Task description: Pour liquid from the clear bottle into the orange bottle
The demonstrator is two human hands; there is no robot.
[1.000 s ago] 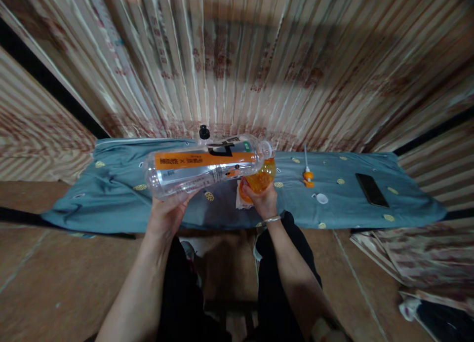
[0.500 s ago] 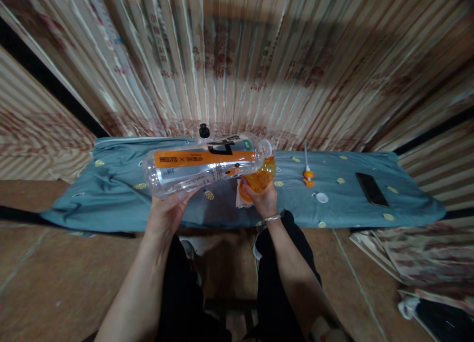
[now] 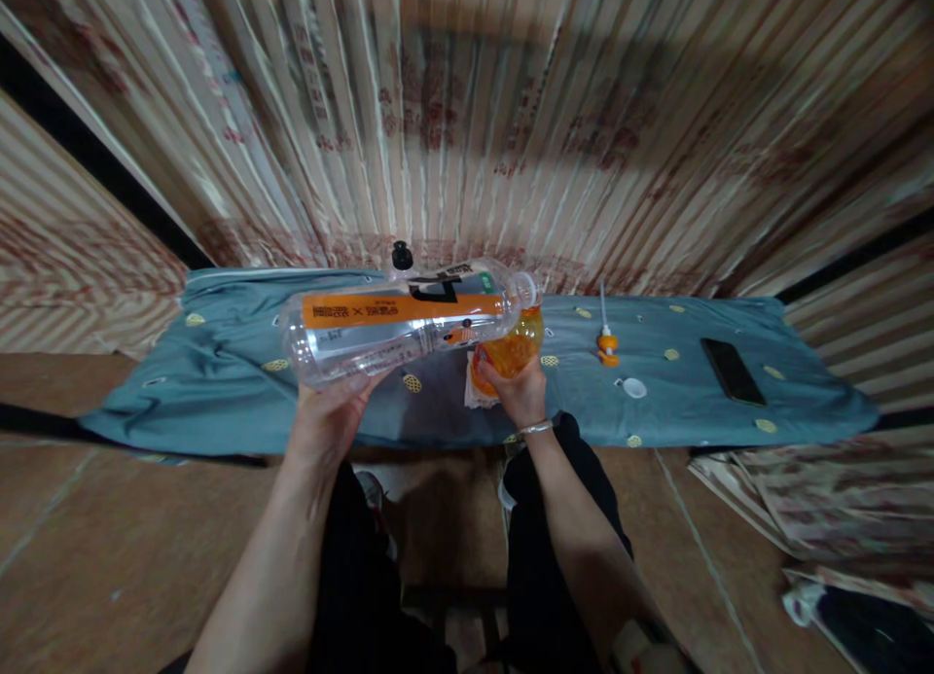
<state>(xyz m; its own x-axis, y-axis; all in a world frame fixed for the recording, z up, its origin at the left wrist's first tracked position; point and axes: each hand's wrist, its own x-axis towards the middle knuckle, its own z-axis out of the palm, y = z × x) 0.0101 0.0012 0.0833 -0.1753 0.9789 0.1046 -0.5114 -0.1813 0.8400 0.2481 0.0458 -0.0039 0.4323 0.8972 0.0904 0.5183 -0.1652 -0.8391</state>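
Observation:
My left hand [image 3: 334, 411] is wrapped round the lower part of a large clear plastic bottle [image 3: 401, 319] with an orange and silver label. That bottle lies almost level in the air, its mouth pointing right. In my right hand [image 3: 520, 390] is a smaller bottle [image 3: 521, 338] of orange liquid, held over a folded cloth or tissue [image 3: 476, 390]. The large bottle's mouth is right at the top of the smaller bottle; whether they touch I cannot tell. A pump top with an orange collar [image 3: 607, 347] and a thin tube lies to the right.
The narrow table has a blue-green cloth [image 3: 233, 382]. On it are a black phone [image 3: 733, 371] and a small white round piece [image 3: 634, 388]. Behind the large bottle shows a black cap [image 3: 401, 256]. A pleated curtain [image 3: 467, 120] hangs at the back.
The large bottle has tilted very slightly, its base rising a little. Both hands keep the same grip, and everything else stays in place.

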